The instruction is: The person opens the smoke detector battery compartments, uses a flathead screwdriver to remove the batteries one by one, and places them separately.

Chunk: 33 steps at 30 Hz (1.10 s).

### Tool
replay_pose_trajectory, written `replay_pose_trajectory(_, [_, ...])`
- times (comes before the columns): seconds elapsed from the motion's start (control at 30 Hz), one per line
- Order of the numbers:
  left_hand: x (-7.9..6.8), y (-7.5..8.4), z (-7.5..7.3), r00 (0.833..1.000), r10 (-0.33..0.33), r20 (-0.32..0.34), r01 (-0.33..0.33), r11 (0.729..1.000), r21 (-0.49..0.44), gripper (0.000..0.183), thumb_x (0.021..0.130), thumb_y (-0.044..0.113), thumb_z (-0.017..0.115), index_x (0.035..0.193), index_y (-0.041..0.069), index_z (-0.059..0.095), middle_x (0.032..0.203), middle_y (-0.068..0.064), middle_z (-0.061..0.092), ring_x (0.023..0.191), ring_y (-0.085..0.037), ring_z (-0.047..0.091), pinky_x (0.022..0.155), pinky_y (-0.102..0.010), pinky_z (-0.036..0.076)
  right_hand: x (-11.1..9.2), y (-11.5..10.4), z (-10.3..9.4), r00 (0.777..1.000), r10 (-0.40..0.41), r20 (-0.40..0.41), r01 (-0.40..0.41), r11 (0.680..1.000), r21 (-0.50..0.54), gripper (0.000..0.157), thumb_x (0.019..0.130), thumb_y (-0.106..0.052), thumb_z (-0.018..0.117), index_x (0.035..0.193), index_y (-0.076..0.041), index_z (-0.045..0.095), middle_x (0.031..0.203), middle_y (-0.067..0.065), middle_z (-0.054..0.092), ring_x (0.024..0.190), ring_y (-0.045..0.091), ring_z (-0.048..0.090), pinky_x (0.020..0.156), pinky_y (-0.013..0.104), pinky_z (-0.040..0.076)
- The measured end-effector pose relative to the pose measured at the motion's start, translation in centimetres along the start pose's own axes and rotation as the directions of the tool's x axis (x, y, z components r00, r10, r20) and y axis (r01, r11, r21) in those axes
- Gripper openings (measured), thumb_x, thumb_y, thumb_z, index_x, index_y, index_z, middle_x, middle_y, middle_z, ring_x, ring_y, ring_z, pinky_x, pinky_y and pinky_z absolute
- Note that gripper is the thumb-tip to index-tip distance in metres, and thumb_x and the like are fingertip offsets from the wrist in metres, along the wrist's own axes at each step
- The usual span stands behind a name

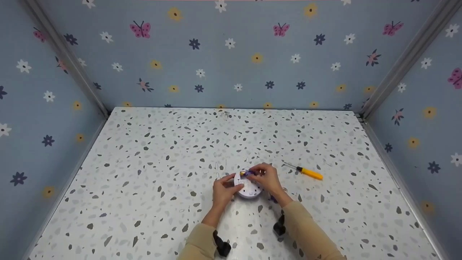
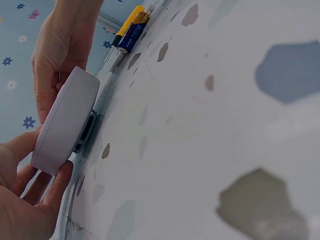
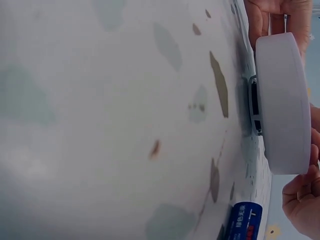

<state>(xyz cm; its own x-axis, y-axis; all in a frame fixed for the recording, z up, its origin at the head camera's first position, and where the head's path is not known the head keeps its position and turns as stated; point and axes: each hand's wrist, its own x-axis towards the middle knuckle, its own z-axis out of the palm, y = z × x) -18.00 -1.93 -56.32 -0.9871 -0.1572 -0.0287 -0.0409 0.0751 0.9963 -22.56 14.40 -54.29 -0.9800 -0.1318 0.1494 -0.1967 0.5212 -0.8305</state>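
Note:
A round white device (image 1: 248, 189), thick like a puck, is held flat just over the table, its face with small slots turned up. My left hand (image 1: 223, 191) grips its left side, thumb on the upper face and fingers beneath, as the left wrist view shows. My right hand (image 1: 267, 178) pinches a purple and gold battery (image 1: 246, 173) at the far part of that face. In the right wrist view a dark slotted part (image 3: 255, 105) sticks out from the device's underside. A second battery (image 2: 133, 32), blue and gold, lies on the table beside my right wrist.
A screwdriver (image 1: 311, 173) with a yellow handle lies to the right of my hands, its tip pointing to the far left. The white speckled table (image 1: 151, 173) is bounded by flowered panels (image 1: 231, 65) at the back and both sides.

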Motion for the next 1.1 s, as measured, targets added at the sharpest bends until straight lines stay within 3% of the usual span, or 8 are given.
replay_pose_trajectory(0.13, [-0.08, 0.15, -0.01, 1.000, 0.020, 0.000, -0.020, 1.000, -0.003, 0.045, 0.065, 0.008, 0.078, 0.106, 0.000, 0.063, 0.096, -0.015, 0.063, 0.082, -0.022, 0.060, 0.064, -0.022, 0.049, -0.03, -0.08, 0.02, 1.000, 0.000, 0.001, 0.000, 1.000, -0.005, 0.020, 0.067, -0.013, 0.077, 0.085, -0.012, 0.069, 0.076, -0.002, 0.057, 0.069, 0.014, 0.048, 0.059, 0.024, 0.040])
replay_pose_trajectory(0.43, [-0.06, 0.23, 0.04, 1.000, 0.004, 0.002, -0.004, 1.000, -0.008, 0.045, 0.065, 0.009, 0.078, 0.107, 0.001, 0.063, 0.096, -0.014, 0.063, 0.083, -0.022, 0.061, 0.065, -0.022, 0.049, 0.11, -0.12, 0.04, 0.999, 0.037, 0.017, -0.037, 0.999, -0.019, 0.019, 0.068, -0.014, 0.076, 0.085, -0.014, 0.070, 0.078, -0.003, 0.057, 0.073, 0.013, 0.049, 0.065, 0.028, 0.041])
replay_pose_trajectory(0.87, [-0.04, 0.16, 0.06, 1.000, -0.017, -0.018, 0.017, 1.000, -0.014, 0.045, 0.064, 0.007, 0.078, 0.106, 0.002, 0.064, 0.092, -0.014, 0.064, 0.080, -0.021, 0.061, 0.064, -0.021, 0.049, 0.36, -0.18, -0.01, 0.997, 0.061, 0.038, -0.061, 0.998, -0.005, 0.019, 0.067, -0.011, 0.076, 0.084, -0.015, 0.069, 0.076, -0.003, 0.056, 0.071, 0.014, 0.048, 0.063, 0.027, 0.041])
replay_pose_trajectory(1.1, [-0.05, 0.17, -0.04, 1.000, 0.003, 0.006, -0.003, 1.000, -0.027, 0.045, 0.065, 0.007, 0.077, 0.107, -0.001, 0.063, 0.092, -0.015, 0.064, 0.080, -0.022, 0.061, 0.064, -0.021, 0.048, 0.25, -0.10, -0.01, 1.000, -0.011, 0.029, 0.011, 1.000, 0.016, 0.016, 0.068, -0.008, 0.074, 0.084, -0.010, 0.070, 0.073, -0.001, 0.055, 0.068, 0.014, 0.048, 0.059, 0.023, 0.041])
